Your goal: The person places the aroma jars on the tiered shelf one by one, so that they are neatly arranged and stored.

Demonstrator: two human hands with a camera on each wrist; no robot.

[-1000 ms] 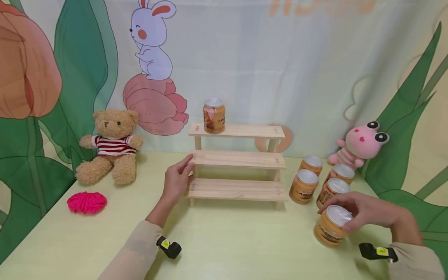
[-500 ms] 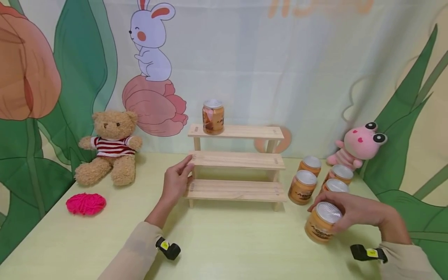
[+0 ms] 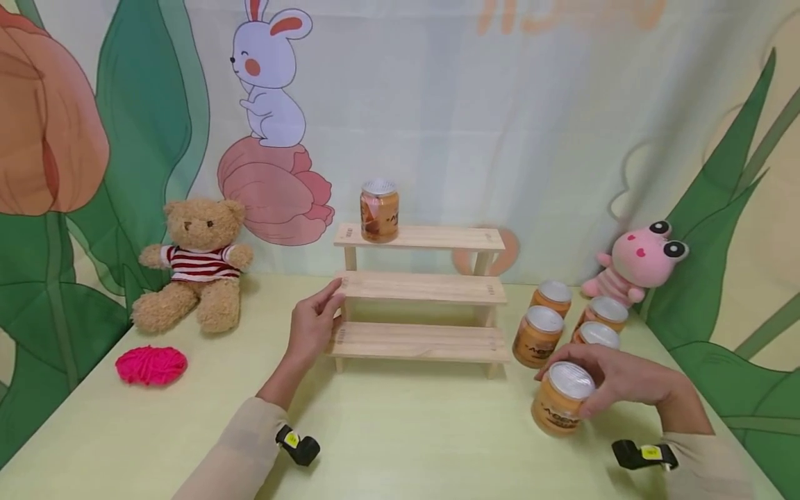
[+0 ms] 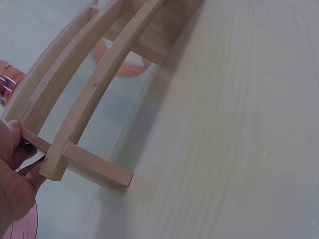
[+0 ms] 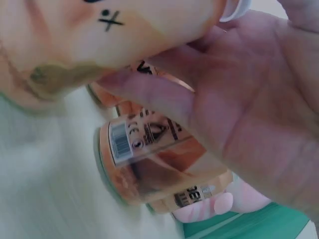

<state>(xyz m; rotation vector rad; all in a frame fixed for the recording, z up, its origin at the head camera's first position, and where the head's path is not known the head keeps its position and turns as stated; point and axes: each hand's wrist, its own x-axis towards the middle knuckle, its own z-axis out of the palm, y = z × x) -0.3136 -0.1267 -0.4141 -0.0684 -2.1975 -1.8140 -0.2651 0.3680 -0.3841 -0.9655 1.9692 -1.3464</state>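
Note:
My right hand (image 3: 615, 378) grips an orange can (image 3: 560, 403) with a silver lid, thumb on the near side and fingers round the far side. In the right wrist view the held can (image 5: 109, 35) fills the top left, upright can behind it partly hidden by the fingers. A three-tier wooden shelf (image 3: 425, 286) stands mid-table, and my left hand (image 3: 310, 326) holds its left end at the middle tier. The left wrist view shows the thumb and fingers at the side frame of the shelf (image 4: 94, 89). Another orange can (image 3: 379, 214) sits on the left of the top tier.
Several more orange cans (image 3: 539, 338) stand right of the shelf, just beyond my right hand. Behind them leans a pink frog plush (image 3: 644, 260). At left sit a teddy bear (image 3: 203, 267) and a pink yarn bundle (image 3: 152, 366). A printed curtain (image 3: 437, 125) hangs behind the table.
My right hand has carried the can leftward, nearer the front right of the shelf. The left hand keeps its place on the shelf.

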